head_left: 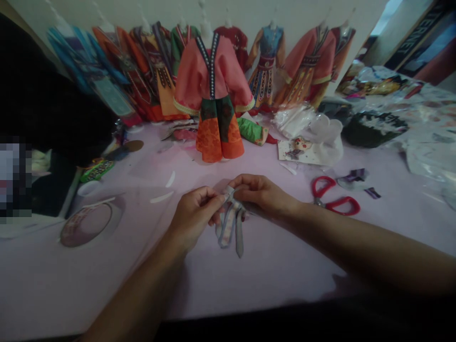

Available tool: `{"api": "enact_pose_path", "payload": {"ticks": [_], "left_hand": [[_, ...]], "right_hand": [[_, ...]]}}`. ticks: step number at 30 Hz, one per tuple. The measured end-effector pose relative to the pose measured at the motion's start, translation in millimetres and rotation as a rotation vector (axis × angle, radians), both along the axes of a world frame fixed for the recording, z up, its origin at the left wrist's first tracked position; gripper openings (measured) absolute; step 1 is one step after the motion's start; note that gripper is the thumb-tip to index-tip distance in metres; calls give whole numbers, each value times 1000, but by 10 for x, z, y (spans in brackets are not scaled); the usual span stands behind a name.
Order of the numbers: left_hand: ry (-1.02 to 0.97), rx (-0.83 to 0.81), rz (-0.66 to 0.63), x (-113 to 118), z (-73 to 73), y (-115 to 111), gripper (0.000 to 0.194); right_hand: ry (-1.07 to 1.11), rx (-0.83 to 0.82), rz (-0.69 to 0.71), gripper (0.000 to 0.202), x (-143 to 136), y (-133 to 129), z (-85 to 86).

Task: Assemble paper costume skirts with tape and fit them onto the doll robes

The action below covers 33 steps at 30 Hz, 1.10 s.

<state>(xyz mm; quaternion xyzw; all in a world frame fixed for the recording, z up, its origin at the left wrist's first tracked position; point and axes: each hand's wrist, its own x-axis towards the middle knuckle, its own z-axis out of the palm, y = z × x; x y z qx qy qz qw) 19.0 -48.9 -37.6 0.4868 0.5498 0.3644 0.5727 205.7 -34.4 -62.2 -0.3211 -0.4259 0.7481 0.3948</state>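
Note:
Between my two hands, just above the table, is a small piece of doll clothing made of fabric strips [228, 227], with pale striped and grey tails hanging down. My left hand [195, 211] pinches its pale top band between thumb and forefinger. From the other side my right hand [258, 194] grips the same band, its fingers curled round the edge. Behind my hands stands a doll-sized outfit [213, 71] on a stand, with a pink wide-sleeved top and orange and dark green trousers. Red-handled scissors [335, 195] lie right of my right hand; their blades are hard to see.
Several dressed doll forms [265, 61] line the wall at the back. A roll of tape [85, 225] lies on the left, near a green packet [97, 170]. Purple fabric scraps [357, 175] are by the scissors. Clear plastic bags [297, 121] and a dark bundle [374, 128] sit back right.

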Motion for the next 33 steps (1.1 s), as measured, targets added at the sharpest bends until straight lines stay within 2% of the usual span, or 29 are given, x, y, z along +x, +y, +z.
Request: {"api": "enact_pose_path", "payload": {"ticks": [11, 33], "left_hand": [[24, 24, 10, 9, -19, 6, 31], [112, 77, 32, 2, -69, 9, 28]], "right_hand": [[-21, 10, -14, 19, -16, 5, -1], [-118, 85, 2, 19, -46, -45, 30]]}}
